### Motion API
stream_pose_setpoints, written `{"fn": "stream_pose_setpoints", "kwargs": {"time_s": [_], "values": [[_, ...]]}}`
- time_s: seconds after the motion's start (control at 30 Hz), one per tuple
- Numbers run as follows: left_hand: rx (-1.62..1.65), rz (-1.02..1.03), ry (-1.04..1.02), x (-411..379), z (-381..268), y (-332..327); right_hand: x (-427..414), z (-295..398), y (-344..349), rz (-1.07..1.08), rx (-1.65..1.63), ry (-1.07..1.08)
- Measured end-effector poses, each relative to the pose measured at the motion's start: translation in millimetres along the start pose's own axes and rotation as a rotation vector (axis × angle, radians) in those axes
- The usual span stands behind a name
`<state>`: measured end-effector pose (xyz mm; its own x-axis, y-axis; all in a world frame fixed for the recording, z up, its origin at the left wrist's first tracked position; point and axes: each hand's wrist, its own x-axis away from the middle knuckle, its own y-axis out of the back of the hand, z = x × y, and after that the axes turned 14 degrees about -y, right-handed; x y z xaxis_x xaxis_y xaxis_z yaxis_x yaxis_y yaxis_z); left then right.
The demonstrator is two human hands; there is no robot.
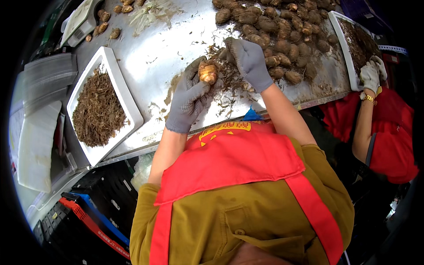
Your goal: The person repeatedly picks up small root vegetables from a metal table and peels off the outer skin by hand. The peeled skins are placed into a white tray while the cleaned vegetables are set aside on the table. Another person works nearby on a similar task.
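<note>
My left hand (190, 97), in a grey dotted work glove, holds a taro corm (208, 72) whose surface shows orange-brown and pale, partly peeled. Just to its right, my right hand (246, 59) wears a matching soiled glove. Its fingers are curled, and whether they pinch anything is hidden. Below the hands, brown husk scraps (232, 79) lie scattered on the metal table (159, 71). A large heap of brown, hairy taro corms (285, 43) covers the table beyond and to the right of my right hand.
A white foam tray (132, 112) full of fibrous husks (96, 111) stands at the left. A few corms (115, 33) lie near a white scale (79, 21) at the back left. At the right, a co-worker's gloved hands (372, 73) are at another white tray (343, 49).
</note>
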<state>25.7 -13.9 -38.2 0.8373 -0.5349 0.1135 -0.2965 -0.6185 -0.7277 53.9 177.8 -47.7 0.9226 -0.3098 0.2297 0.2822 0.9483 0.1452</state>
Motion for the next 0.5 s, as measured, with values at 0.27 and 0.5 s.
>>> {"fn": "stream_pose_setpoints", "kwargs": {"time_s": [0.27, 0.5], "values": [[-0.301, 0.065, 0.03, 0, 2, 16, 19, 9, -29, -0.031, -0.007, 0.165], [-0.12, 0.051, 0.017, 1, 1, 14, -4, -17, -2, -0.068, 0.088, 0.041]]}}
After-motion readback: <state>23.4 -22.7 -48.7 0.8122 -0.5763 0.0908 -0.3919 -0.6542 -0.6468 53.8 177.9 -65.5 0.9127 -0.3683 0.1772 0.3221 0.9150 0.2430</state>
